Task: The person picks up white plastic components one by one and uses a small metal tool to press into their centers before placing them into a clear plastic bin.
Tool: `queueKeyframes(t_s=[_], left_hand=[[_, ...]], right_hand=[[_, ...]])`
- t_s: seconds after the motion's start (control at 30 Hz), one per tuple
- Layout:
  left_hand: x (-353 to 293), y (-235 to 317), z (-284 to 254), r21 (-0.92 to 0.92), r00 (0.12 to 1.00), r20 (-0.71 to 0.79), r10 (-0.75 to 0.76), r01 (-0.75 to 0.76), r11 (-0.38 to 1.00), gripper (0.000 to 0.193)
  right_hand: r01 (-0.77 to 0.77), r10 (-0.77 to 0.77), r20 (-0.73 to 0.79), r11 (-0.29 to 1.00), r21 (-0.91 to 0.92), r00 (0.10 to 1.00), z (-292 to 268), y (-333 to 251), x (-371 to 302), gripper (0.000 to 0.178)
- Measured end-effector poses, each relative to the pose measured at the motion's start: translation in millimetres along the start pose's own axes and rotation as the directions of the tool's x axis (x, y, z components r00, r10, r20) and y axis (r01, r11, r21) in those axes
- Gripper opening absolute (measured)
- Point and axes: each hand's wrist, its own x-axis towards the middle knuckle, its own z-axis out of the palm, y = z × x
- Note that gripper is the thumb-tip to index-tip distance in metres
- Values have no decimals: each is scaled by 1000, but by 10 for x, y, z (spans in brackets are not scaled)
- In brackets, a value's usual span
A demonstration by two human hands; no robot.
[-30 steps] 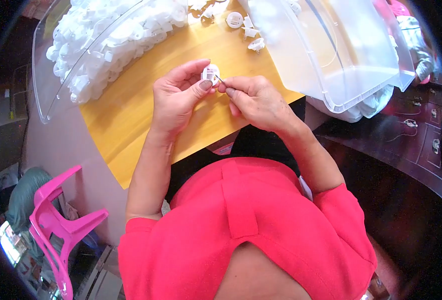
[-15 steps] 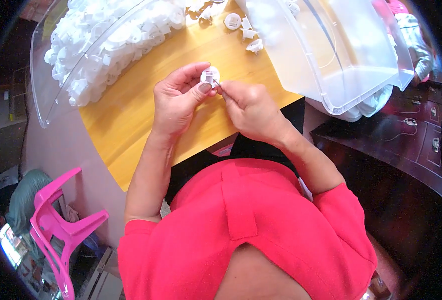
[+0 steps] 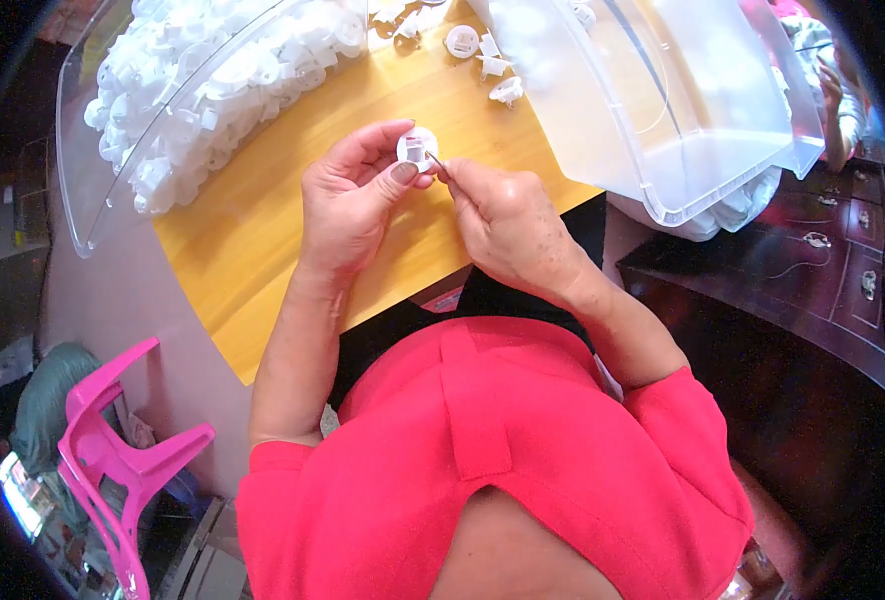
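Between the thumb and fingers of my left hand (image 3: 357, 195) is a round white plastic part (image 3: 417, 147) with a square opening in its face. My right hand (image 3: 502, 205) pinches a thin dark pointed tool (image 3: 436, 161), and its tip meets the right side of the part. Most of the tool is hidden inside my right fist. Both hands are above the yellow tabletop (image 3: 252, 265). Farther off on the table lie several loose white parts of a like kind, among them a round one (image 3: 461, 41) and a smaller one (image 3: 506, 91).
A clear bin (image 3: 80, 190) heaped with white plastic parts (image 3: 202, 90) stands at the far left. Another clear bin (image 3: 682, 200) is at the far right, over a white bag (image 3: 747, 210). A pink plastic chair (image 3: 127, 450) is at lower left; another person's arm (image 3: 840, 125) shows at upper right.
The round part has turned so its face with the square opening shows more fully. Both hands stay nearly in place, with the tool tip still at the part's right side.
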Motion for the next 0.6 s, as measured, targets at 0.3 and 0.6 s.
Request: queueKeyframes(t_s=[0.3, 0.6], left_hand=[[-4, -2, 5, 39, 1000, -25, 5, -4, 999, 31], [-35, -19, 34, 144, 993, -115, -31, 47, 988, 27]], right_hand=[[17, -17, 3, 1000, 12, 1000, 44, 22, 25, 5], [175, -51, 220, 786, -592, 974, -31, -114, 42, 10]])
